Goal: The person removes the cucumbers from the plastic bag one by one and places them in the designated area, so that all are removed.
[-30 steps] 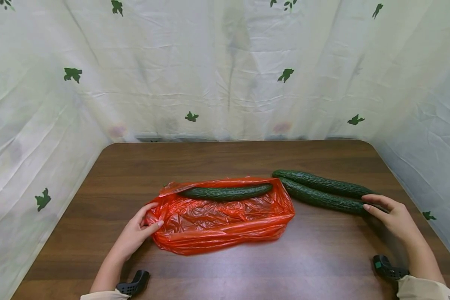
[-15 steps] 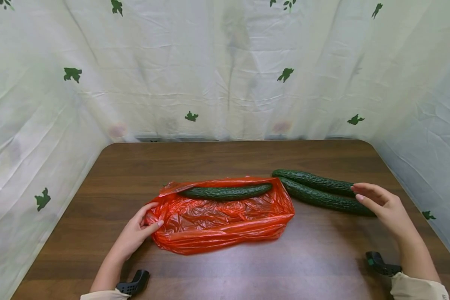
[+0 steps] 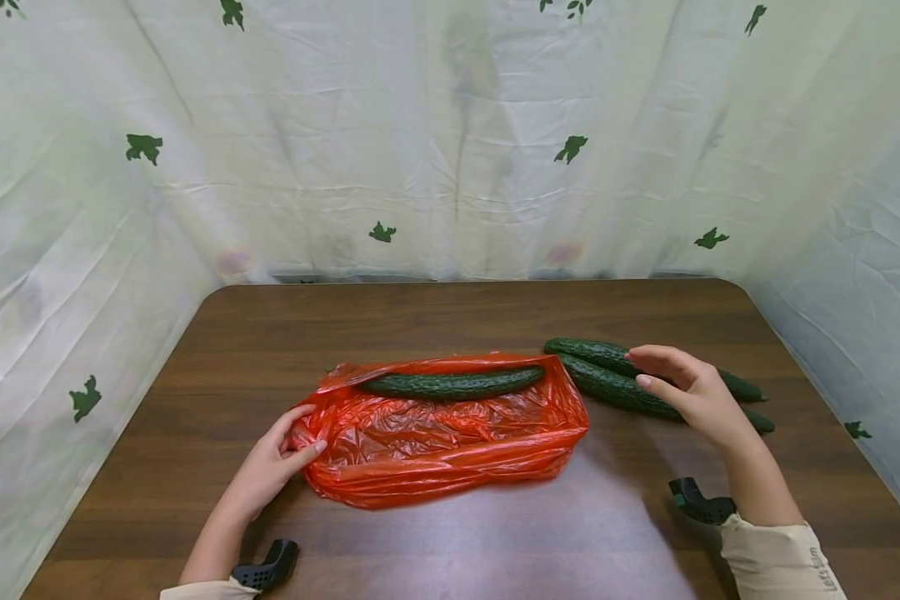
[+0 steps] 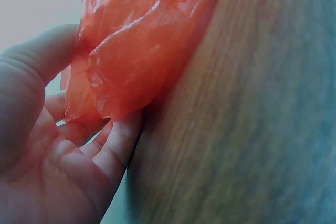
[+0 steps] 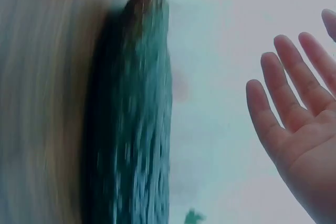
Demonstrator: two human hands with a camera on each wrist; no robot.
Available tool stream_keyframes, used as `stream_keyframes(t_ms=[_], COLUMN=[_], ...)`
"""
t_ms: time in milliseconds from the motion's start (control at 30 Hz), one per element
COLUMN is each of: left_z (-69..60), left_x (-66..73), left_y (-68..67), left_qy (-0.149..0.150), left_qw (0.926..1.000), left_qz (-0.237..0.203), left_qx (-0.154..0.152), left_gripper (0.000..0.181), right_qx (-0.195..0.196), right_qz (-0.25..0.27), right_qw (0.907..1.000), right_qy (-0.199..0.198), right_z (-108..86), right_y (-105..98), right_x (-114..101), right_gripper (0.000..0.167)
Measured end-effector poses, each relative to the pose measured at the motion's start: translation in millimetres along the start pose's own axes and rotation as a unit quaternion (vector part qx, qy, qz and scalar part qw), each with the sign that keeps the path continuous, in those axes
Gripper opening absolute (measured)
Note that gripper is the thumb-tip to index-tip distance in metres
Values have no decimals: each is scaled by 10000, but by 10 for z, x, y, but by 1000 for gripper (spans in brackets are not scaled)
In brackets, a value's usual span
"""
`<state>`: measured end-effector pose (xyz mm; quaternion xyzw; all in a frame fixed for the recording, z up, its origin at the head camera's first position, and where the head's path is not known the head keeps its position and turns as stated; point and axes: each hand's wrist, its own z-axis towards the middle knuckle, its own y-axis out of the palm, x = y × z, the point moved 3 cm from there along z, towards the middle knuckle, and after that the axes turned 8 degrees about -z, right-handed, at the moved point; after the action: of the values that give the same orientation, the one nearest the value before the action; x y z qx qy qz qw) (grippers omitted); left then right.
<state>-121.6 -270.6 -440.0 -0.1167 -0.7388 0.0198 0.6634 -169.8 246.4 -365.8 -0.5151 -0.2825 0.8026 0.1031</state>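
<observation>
Pinching the left end of a thin, glossy red plastic bag (image 3: pixel 450 467), the left hand (image 3: pixel 270 462) has crinkled film between thumb and fingers. The bag lies slack on the wood-grained table (image 3: pixel 457 550), mouth gaping upward, with one long cucumber (image 3: pixel 453 385) inside along its far edge. Farther right, the right hand (image 3: pixel 693 400) hovers with fingers parted, holding nothing, above a loose pair of dark, bumpy, slender cucumbers (image 3: pixel 607 390) beside the bag. The step in hand looks like steadying the bag while choosing where to grasp; the next move seems to call for curling the right fingers round one firm, rounded body. Behind hangs a creased pale curtain (image 3: pixel 457 125) with green leaf shapes.
</observation>
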Motion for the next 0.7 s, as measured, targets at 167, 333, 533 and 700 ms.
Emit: stream_keyframes(t_ms=[167, 333, 533, 700], left_z=[1, 3, 3, -1], left_x=[7, 10, 18, 15], left_y=[1, 1, 2, 3], left_qy=[18, 36, 58, 18], left_qw=[10000, 10000, 10000, 10000], left_qz=[-34, -41, -23, -43], left_qx=[-19, -23, -15, -10], left_gripper=[60, 60, 59, 60], right_qx=[-398, -812, -1288, -1578], right_qz=[114, 356, 526, 520], right_qw=[9991, 9961, 9903, 9861], right_qy=[-50, -41, -22, 68], right_z=[210, 375, 511, 598], right_y=[269, 539, 788, 962], right_x=[-65, -161, -367, -316], right_gripper=[33, 33, 33, 35])
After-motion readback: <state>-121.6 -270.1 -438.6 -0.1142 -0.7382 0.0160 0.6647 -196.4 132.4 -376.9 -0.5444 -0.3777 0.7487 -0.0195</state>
